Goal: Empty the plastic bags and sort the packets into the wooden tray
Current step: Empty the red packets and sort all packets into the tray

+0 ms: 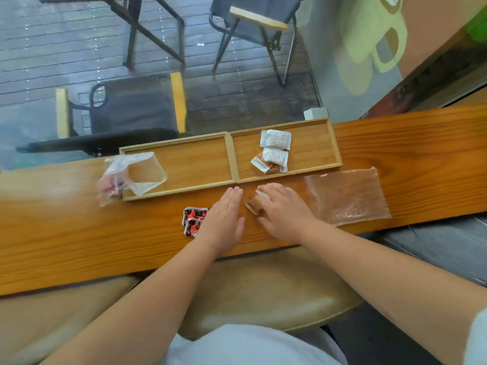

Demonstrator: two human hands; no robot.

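Head view: counter (79, 246); two-compartment tray (232, 154), white and brown packets (274, 151) in its right half; flat empty bag (347, 196); part-full bag (131, 175) over the left rim. Left hand (224, 222) flat, open; right hand (284, 214) closing on a brown packet (254, 204). Red packets (193, 221) risk being swept off by the left wrist.

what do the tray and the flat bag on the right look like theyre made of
Tray: light wood, likely bamboo or pine, with a matte finish; visible grain and thin raised rims. Flat bag: thin clear plastic film, glossy; the counter shows through it and its crinkles catch the light.
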